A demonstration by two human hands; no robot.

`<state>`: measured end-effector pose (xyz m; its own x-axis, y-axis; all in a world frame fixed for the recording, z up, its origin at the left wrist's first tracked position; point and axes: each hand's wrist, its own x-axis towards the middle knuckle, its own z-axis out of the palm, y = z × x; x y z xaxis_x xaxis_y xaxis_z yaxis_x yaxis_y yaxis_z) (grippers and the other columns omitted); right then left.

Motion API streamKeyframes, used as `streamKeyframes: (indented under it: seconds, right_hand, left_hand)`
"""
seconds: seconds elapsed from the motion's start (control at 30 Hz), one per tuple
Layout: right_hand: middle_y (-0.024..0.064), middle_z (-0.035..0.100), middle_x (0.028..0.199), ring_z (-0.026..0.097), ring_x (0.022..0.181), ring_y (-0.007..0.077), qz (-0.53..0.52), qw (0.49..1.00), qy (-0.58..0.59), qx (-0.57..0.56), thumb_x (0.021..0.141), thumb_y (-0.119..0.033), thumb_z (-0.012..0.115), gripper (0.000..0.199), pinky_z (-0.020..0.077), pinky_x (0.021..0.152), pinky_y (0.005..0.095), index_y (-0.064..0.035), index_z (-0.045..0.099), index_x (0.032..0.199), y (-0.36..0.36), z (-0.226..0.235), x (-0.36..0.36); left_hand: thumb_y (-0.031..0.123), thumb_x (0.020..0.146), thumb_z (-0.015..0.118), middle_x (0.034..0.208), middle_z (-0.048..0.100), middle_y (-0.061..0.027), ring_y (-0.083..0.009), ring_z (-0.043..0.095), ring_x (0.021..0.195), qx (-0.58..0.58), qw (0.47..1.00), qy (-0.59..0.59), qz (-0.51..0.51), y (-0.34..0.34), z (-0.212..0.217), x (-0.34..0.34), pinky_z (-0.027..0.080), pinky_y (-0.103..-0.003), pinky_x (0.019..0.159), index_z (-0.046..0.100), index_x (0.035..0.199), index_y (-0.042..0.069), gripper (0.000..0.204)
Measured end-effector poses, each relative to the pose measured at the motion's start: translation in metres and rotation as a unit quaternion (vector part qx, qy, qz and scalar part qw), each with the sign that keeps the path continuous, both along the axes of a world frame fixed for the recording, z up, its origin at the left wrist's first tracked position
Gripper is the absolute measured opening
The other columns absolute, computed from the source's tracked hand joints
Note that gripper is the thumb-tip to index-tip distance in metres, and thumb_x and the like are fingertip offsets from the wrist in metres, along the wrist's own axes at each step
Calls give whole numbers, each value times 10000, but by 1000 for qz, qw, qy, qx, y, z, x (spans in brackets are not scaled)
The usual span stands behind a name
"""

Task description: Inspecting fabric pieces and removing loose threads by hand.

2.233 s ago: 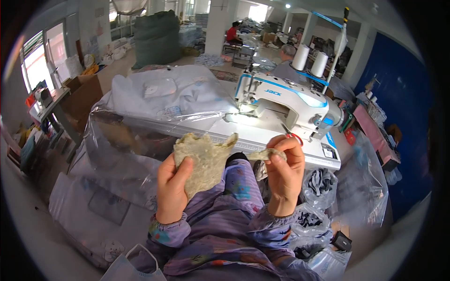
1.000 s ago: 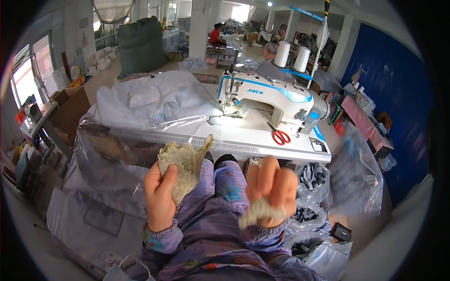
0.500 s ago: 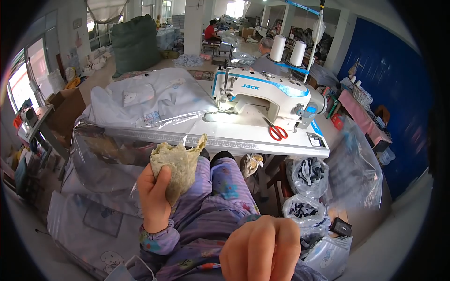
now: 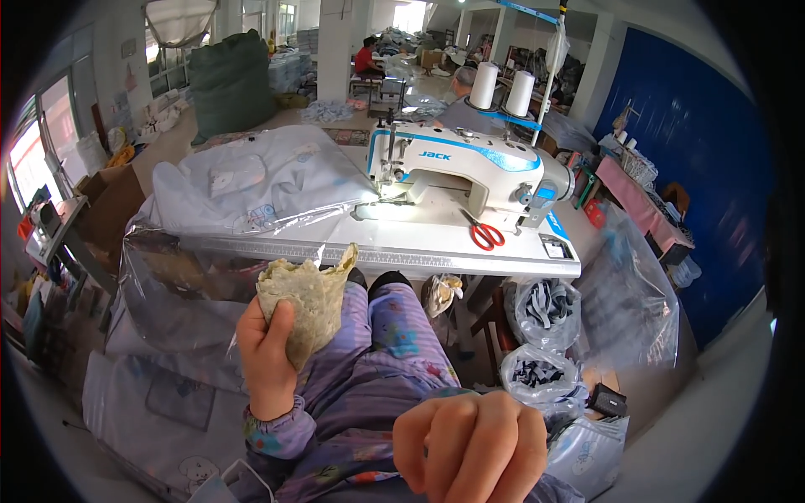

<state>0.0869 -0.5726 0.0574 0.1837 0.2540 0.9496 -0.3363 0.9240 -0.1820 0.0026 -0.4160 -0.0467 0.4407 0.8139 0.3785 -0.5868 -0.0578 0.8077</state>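
In my left hand (image 4: 268, 356) is a folded, pale green flatbread (image 4: 303, 306) with a torn upper edge, gripped between thumb and fingers above my lap. My right hand (image 4: 471, 448) is close to the camera at the lower middle, its fingers curled and pressed together. Whatever it may hold is hidden behind those fingers. Beyond my knees stands a white and blue sewing machine (image 4: 457, 163) on its white table (image 4: 335, 250). Red-handled scissors (image 4: 485, 235) lie on the tabletop, away from both hands.
Pale printed fabric (image 4: 243, 180) and clear plastic sheeting spread over the table's left side. Plastic bags of dark and light strips (image 4: 545, 306) stand right of my legs. Thread cones (image 4: 483, 86) rise behind the machine. Two other people are farther back.
The view has swung slightly to the right. My right hand has turned a little, showing more of its curled fingers. My left hand still grips the flatbread in about the same place.
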Motion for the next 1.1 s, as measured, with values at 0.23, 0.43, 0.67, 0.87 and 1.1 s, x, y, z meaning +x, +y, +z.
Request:
streamKeyframes:
  seconds: [0.23,0.43,0.67,0.87,1.1]
  right_hand:
    - [150,624,1013,552,834,207,22,998,5,-56,943,-127,638,109,461,664,325,-63,559,903,7,-27,22]
    - [219,643,977,618,740,261,103,989,-108,-22,945,-56,606,86,492,620,362,-32,529,972,10,-27,38]
    - [224,631,858,612,656,269,-9,996,-88,-13,916,-1,617,60,524,567,345,36,578,888,-7,-25,31]
    - [235,582,882,647,615,291,13,976,-211,-51,864,53,656,47,599,526,331,78,616,869,-12,-12,42]
    - [245,597,940,642,622,301,-66,970,-228,-49,888,38,626,58,591,546,359,61,584,922,-12,-13,39]
  left_hand:
    - [147,991,581,1089,663,-51,-98,607,955,-20,999,-33,-28,-2,4,2,475,-254,856,580,1228,-55,311]
    - [117,996,564,1133,661,-60,-115,611,1001,0,999,-33,-21,-5,9,1,471,-265,891,562,1262,-63,322]
    - [168,995,574,1188,646,-67,-131,617,1049,-82,993,-74,-42,3,7,-3,475,-281,921,546,1297,-44,369]
    - [200,1000,567,1183,643,-74,-148,635,1045,-140,982,-75,-105,5,13,-6,504,-295,902,537,1299,-26,376]
    - [184,1003,553,1176,643,-76,-142,635,1033,-118,984,-73,-108,6,10,-7,509,-285,879,539,1289,-28,356]
